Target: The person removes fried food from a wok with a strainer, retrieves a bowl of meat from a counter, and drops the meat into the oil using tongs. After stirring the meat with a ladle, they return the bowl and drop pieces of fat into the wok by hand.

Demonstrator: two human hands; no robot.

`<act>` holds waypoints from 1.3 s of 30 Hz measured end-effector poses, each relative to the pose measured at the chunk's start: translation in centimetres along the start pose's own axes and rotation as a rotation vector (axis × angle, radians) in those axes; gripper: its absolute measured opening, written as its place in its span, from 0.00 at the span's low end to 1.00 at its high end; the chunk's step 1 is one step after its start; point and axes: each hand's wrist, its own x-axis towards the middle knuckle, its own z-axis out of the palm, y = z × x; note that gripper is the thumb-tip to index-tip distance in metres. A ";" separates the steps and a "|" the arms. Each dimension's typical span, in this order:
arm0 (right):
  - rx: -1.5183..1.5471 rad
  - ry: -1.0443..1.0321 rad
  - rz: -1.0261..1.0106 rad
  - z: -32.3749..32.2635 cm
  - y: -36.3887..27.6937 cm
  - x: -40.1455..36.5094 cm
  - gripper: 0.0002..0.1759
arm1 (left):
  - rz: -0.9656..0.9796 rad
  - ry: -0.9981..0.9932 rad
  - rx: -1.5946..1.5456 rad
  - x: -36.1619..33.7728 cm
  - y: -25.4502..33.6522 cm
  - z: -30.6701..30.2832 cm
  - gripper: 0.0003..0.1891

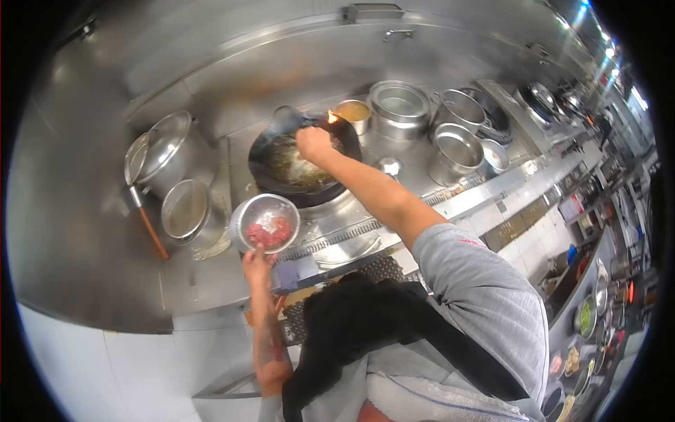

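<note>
My left hand (259, 263) grips the rim of a metal bowl (242, 218), its thumb over the near edge. Pinkish raw meat (271, 231) with a whitish patch lies inside. The bowl is tilted toward me, beside the near left edge of a dark wok (260, 169). Over the far side of the wok, my right hand (314, 144) is closed in a fist; I cannot tell what is in it. A blurred grey shape is just left of that fist. Glistening liquid coats the wok's inside, and a small flame (332, 117) shows at its far right rim.
Right of the wok stand a pot of yellowish liquid (354, 112), a large pot (399, 125), more metal pots and a ladle (389, 167). On the left are a lidded pot (169, 151), a strainer (186, 209) and a wooden handle (149, 224). A steel wall rises behind.
</note>
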 end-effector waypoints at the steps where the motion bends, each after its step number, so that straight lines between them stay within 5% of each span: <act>1: 0.057 0.124 -0.009 -0.6 0.1 -0.3 0.08 | -0.021 -0.010 0.010 0.0 0.3 0.0 0.08; 8: 0.112 -0.056 -0.223 -10.1 0.0 -11.2 0.15 | 0.034 -0.137 0.230 0.0 6.0 4.8 0.10; 17: 0.013 -0.102 -0.238 -6.5 0.5 -14.9 0.13 | 0.098 -0.358 0.330 1.0 6.2 9.2 0.12; 25: -0.022 -0.018 -0.108 -8.8 0.9 -9.1 0.12 | 0.015 -0.099 0.232 2.1 2.8 4.5 0.11; 31: 0.014 -0.120 0.119 -0.4 0.6 -1.0 0.14 | 0.010 -0.021 0.192 0.9 2.2 2.1 0.12; 35: -0.001 -0.013 -0.041 -4.9 0.6 -1.3 0.15 | 0.032 -0.001 0.135 -0.5 3.8 1.7 0.12; 39: 0.190 0.035 -0.185 -11.3 0.3 -9.4 0.19 | 0.149 -0.010 0.203 -2.3 5.9 2.8 0.12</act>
